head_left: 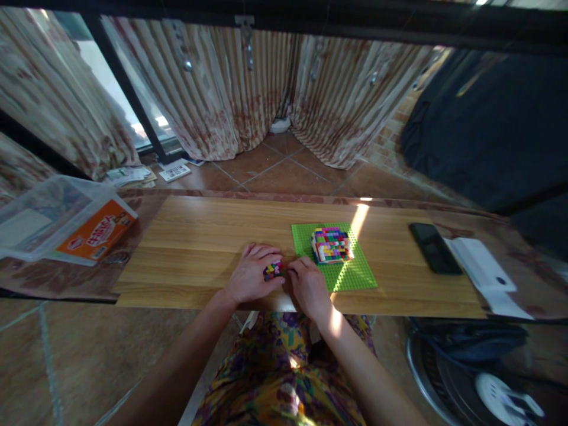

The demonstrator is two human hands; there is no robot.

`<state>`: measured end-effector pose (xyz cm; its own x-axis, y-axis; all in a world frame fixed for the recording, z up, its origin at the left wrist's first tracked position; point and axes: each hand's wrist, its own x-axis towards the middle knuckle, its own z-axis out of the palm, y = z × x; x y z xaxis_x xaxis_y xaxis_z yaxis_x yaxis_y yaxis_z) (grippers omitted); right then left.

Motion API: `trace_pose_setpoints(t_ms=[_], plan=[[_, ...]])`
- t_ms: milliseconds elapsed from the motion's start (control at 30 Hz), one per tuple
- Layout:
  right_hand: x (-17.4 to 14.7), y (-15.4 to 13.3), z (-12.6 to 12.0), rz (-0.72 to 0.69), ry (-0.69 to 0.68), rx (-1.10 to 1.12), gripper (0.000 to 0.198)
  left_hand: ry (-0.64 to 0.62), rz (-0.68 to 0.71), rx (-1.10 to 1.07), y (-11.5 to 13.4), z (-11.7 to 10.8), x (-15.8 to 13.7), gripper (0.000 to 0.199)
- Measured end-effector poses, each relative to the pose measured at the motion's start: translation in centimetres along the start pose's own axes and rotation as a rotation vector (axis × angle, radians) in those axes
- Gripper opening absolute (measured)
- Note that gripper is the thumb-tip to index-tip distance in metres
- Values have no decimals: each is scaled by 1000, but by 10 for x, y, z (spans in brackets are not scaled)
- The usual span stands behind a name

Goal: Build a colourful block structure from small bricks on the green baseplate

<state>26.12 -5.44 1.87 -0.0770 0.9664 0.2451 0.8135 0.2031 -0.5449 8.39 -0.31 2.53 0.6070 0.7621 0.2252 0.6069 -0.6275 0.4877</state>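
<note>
My left hand (pixel 252 273) rests over the wooden board, its fingers curled round a small cluster of colourful building bricks (pixel 274 270). Whether these bricks are joined or loose is too small to tell. Close to its fingertips, my right hand (pixel 309 285) is closed in a pinch; what it holds, if anything, is hidden by the fingers. Just beyond the right hand lies a green baseplate (pixel 355 275). On it stands a blocky, multicoloured brick structure (pixel 332 245), apart from both hands.
A wooden board (pixel 199 228) forms the work surface. To its left stands a clear plastic box (pixel 57 195) with an orange label. A black phone (pixel 435 248) and a white box-like object (pixel 483 266) lie at the right. Curtains (pixel 248 89) hang beyond the board.
</note>
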Motion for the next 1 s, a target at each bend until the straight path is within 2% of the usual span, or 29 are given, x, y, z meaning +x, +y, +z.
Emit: trace_pose_setpoints(t_ms=[167, 400, 567, 700, 900, 1000], plan=[[-6, -1, -15, 74, 145, 149, 16, 3, -7, -13, 0, -2, 0, 42], [-8, 19, -56, 167, 393, 324, 18, 10, -7, -28, 1, -3, 1, 36], [-7, 38, -76, 321, 423, 259, 23, 12, -2, -34, 2, -4, 2, 32], [-1, 46, -75, 397, 430, 185, 28, 24, -1, -26, 0, -3, 1, 32], [8, 49, -63, 279, 477, 147, 27, 20, 4, -21, 1, -4, 2, 30], [11, 50, -60, 272, 494, 100, 25, 19, 4, -21, 1, -4, 2, 30]])
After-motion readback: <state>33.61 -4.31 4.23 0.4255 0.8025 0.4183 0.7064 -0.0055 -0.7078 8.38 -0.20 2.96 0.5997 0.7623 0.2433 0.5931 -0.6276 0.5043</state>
